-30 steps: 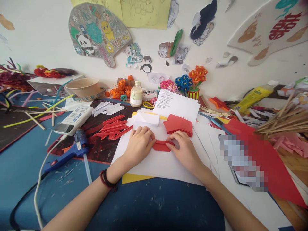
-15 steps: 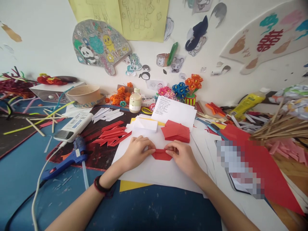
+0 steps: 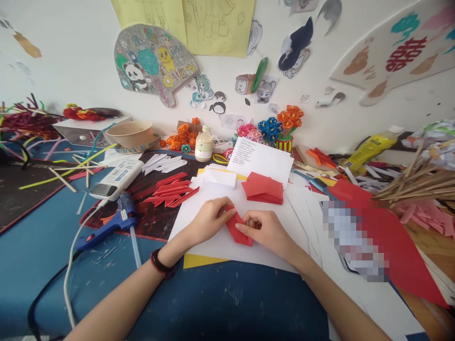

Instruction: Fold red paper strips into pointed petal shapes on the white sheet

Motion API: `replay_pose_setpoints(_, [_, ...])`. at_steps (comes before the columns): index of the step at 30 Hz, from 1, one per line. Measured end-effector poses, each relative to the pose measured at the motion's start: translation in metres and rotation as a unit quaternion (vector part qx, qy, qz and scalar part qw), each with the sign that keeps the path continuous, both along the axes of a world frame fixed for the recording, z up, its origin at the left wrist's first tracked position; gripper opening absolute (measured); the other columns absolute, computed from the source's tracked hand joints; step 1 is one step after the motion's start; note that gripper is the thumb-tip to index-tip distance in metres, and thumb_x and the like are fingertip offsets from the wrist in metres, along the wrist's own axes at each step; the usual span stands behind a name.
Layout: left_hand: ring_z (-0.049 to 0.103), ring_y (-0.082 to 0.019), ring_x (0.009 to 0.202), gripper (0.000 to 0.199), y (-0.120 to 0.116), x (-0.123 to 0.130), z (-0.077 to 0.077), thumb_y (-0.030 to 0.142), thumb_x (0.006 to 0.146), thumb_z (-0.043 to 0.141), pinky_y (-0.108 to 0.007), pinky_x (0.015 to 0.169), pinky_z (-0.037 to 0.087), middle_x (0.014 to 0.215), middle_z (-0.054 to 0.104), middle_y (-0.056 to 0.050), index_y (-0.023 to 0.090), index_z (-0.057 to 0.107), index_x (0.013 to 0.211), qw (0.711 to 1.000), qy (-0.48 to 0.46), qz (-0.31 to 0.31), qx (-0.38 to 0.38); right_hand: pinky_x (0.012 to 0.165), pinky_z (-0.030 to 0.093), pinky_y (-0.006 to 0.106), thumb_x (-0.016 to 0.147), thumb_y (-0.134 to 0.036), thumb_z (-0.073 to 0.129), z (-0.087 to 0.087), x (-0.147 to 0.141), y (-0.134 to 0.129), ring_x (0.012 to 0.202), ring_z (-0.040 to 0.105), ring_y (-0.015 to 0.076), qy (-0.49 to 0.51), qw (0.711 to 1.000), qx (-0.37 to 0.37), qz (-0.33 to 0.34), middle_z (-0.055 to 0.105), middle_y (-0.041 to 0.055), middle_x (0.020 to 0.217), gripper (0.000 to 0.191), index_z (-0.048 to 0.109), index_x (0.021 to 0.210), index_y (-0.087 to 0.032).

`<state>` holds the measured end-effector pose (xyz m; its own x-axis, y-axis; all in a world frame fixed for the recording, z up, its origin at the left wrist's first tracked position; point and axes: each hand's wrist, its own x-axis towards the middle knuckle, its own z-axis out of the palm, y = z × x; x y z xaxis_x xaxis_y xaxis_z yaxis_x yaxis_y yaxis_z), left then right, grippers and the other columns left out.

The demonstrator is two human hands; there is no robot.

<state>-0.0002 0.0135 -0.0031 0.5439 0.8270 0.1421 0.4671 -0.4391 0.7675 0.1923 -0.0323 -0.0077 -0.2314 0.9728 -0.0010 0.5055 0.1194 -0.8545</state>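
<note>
A folded piece of red paper (image 3: 240, 231) is held tilted over white sheets (image 3: 213, 246). My left hand (image 3: 212, 219) pinches its upper left end between thumb and fingers. On its right side, my right hand (image 3: 261, 228) grips the edge, fingers curled and thumb pressed on it. Just behind my hands lie a stack of red paper pieces (image 3: 265, 189) and a stack of white paper pieces (image 3: 217, 178). Folded red strips (image 3: 170, 190) are heaped to the left, on a dark mat.
A blue glue gun (image 3: 110, 227) and a white power bank (image 3: 117, 180) with cables lie at left. A bottle (image 3: 204, 146) and paper flowers stand at the back. A phone (image 3: 351, 241) and large red paper (image 3: 405, 260) lie at right.
The red paper has turned from level to slanting, its right end now lower. My left hand has risen slightly, and the right hand's fingers have curled more. The camera view has shifted slightly.
</note>
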Motion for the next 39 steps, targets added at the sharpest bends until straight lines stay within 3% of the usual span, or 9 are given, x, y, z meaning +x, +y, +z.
replay_pose_setpoints(6, [0.043,-0.009,0.06,0.025,-0.003,0.003,0.002,0.038,0.088,0.056,-0.022,0.055,0.033,0.067,0.056,0.003,0.015,0.058,0.079,0.994,-0.084,0.011,-0.073,0.041,0.025,0.022,0.082,-0.045,0.063,0.001,-0.002,-0.004,0.04,0.039,0.0071,0.097,0.992,-0.074,0.033,0.046,-0.0071,0.05,0.033,0.05,0.065,-0.019])
replay_pose_setpoints(9, [0.049,-0.011,0.065,0.029,0.0,0.003,0.005,0.043,0.089,0.054,-0.022,0.058,0.036,0.076,0.061,-0.001,0.014,0.06,0.087,0.983,-0.134,-0.006,-0.125,0.038,0.03,0.022,0.083,-0.049,0.061,0.002,-0.002,-0.003,0.034,0.047,0.0091,0.17,0.98,-0.105,0.022,0.053,-0.0057,0.048,0.036,0.047,0.066,-0.02])
replay_pose_setpoints(12, [0.053,-0.012,0.07,0.031,0.001,0.002,0.01,0.044,0.089,0.055,-0.022,0.061,0.037,0.083,0.064,-0.002,0.015,0.061,0.096,0.981,-0.131,-0.046,-0.134,0.041,0.036,0.023,0.084,-0.049,0.061,0.002,-0.002,0.0,0.043,0.06,0.0141,0.218,0.972,-0.089,-0.013,0.062,-0.0007,0.054,0.034,0.051,0.072,-0.018])
replay_pose_setpoints(15, [0.047,-0.01,0.065,0.031,-0.001,0.003,0.01,0.045,0.086,0.059,-0.022,0.059,0.035,0.077,0.061,0.0,0.016,0.063,0.095,0.986,-0.101,-0.063,-0.116,0.046,0.044,0.024,0.082,-0.049,0.063,0.002,-0.002,0.003,0.053,0.067,0.0184,0.262,0.96,-0.093,-0.037,0.067,0.0036,0.061,0.034,0.055,0.078,-0.016])
replay_pose_setpoints(18, [0.039,-0.009,0.06,0.029,-0.002,0.006,0.007,0.045,0.083,0.063,-0.021,0.055,0.031,0.068,0.055,0.003,0.016,0.064,0.084,0.993,-0.067,-0.033,-0.095,0.051,0.049,0.028,0.08,-0.049,0.065,0.001,-0.001,0.005,0.056,0.068,0.0201,0.288,0.95,-0.113,-0.042,0.069,0.006,0.066,0.034,0.057,0.077,-0.016])
replay_pose_setpoints(22, [0.039,-0.009,0.059,0.03,-0.002,0.006,0.004,0.042,0.087,0.057,-0.021,0.054,0.03,0.064,0.054,0.003,0.015,0.061,0.073,0.994,-0.043,-0.02,-0.103,0.053,0.049,0.028,0.081,-0.047,0.064,0.0,-0.001,0.008,0.054,0.066,0.0174,0.271,0.956,-0.111,-0.028,0.068,0.0059,0.064,0.034,0.062,0.074,-0.014])
replay_pose_setpoints(28, [0.038,-0.009,0.056,0.037,0.003,-0.001,0.006,0.043,0.091,0.05,-0.022,0.053,0.029,0.06,0.05,0.005,0.016,0.048,0.065,0.997,0.007,-0.021,-0.074,0.051,0.048,0.026,0.078,-0.044,0.069,0.002,0.009,0.011,0.05,0.061,0.0137,0.255,0.961,-0.089,-0.065,0.063,0.0008,0.059,0.03,0.058,0.073,-0.016])
replay_pose_setpoints(35, [0.038,-0.011,0.058,0.034,0.009,-0.009,0.001,0.036,0.091,0.052,-0.025,0.057,0.026,0.062,0.047,0.004,0.017,0.042,0.064,0.99,0.13,-0.004,0.056,0.04,0.039,0.022,0.072,-0.045,0.074,-0.003,0.019,0.013,0.044,0.059,0.0123,0.206,0.97,-0.128,-0.023,0.063,0.0017,0.06,0.036,0.054,0.068,-0.016])
replay_pose_setpoints(39, [0.04,-0.012,0.058,0.037,0.009,-0.009,-0.002,0.039,0.091,0.052,-0.026,0.059,0.026,0.063,0.048,0.002,0.018,0.041,0.063,0.983,0.165,0.015,0.086,0.046,0.045,0.024,0.074,-0.045,0.072,-0.001,0.021,0.014,0.05,0.059,0.0121,0.183,0.973,-0.137,-0.005,0.063,0.0013,0.065,0.034,0.055,0.075,-0.015])
